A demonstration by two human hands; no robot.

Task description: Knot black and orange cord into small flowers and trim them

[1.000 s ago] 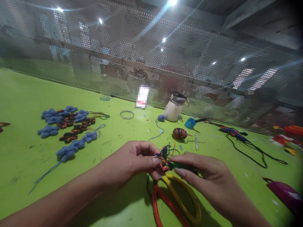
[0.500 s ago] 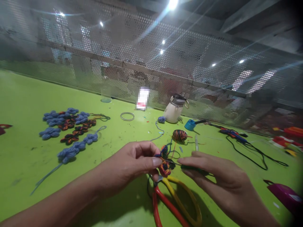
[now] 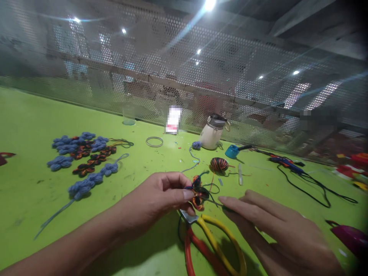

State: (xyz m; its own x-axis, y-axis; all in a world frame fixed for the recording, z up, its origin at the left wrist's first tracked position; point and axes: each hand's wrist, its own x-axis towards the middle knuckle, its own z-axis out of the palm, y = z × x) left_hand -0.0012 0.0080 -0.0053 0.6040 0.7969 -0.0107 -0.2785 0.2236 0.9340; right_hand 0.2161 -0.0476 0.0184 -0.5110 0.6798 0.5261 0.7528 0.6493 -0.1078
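Observation:
Between the thumb and fingers of my left hand (image 3: 163,195) is a small crocheted flower (image 3: 199,197) in dark, orange and red yarn. My right hand (image 3: 276,226) grips a thin crochet hook (image 3: 213,201), its handle mostly hidden under the fingers. The hook's shaft reaches into the flower's middle. Below the flower, scissors (image 3: 212,245) with one red and one yellow handle lie on the table, their blades partly hidden by my left hand. A loose yarn strand runs from the flower toward a multicoloured yarn ball (image 3: 219,164).
Blue and dark-orange crocheted flowers (image 3: 83,186) lie at left on the green table (image 3: 138,245). Farther back are a ring (image 3: 154,142), a phone (image 3: 173,119), a pale jar (image 3: 212,132) and a blue tape roll (image 3: 231,151). A corded tool (image 3: 287,165) lies at right, before a perforated screen (image 3: 244,84).
My right hand has shifted slightly right and down, drawing the hook a little out from the flower. The flower has tilted a bit in my left hand, which stays almost still.

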